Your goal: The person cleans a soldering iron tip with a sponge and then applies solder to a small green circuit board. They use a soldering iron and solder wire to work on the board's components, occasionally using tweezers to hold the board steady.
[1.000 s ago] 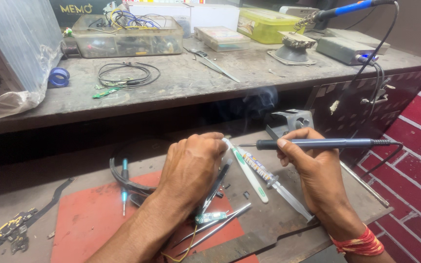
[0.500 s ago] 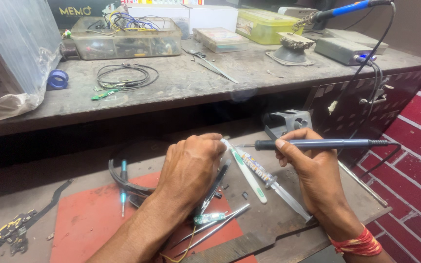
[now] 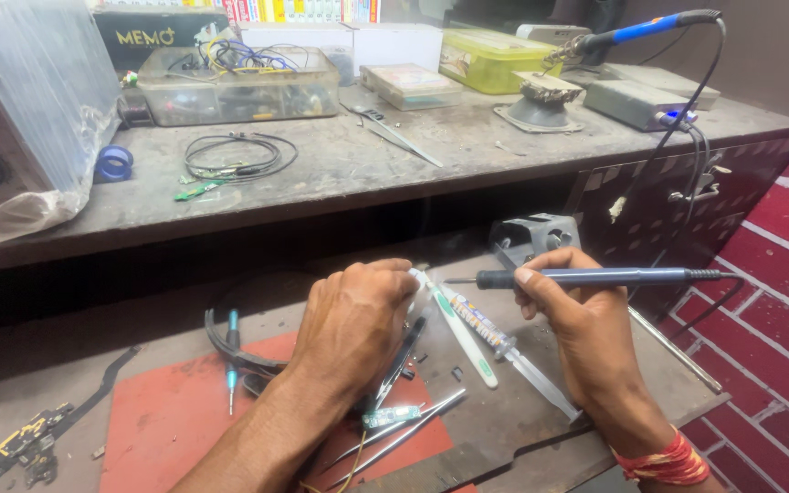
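My right hand (image 3: 586, 319) grips a dark soldering iron (image 3: 595, 276) like a pen, tip pointing left. The tip ends right at the fingertips of my left hand (image 3: 358, 319), whose fingers are pinched on something small that the hand hides. Thin smoke hangs above that spot. Under my left palm lie dark tweezers (image 3: 396, 365). A small green circuit board (image 3: 390, 417) and metal tweezers (image 3: 408, 436) rest on the red mat (image 3: 166, 420). Between my hands lie a white and green brush (image 3: 463, 336) and a flux syringe (image 3: 490, 330).
A grey iron stand (image 3: 531, 237) sits behind my hands. The upper shelf (image 3: 340, 173) carries a wire coil (image 3: 239, 155), a blue tape roll (image 3: 113, 164), a clear box of wires (image 3: 235, 87), a yellow-green box (image 3: 490, 59) and a second iron (image 3: 650, 27). A red brick wall (image 3: 778, 274) stands at the right.
Both hands have stayed almost in place. The iron has crept slightly left and down towards my left fingertips, and the smoke has thinned.
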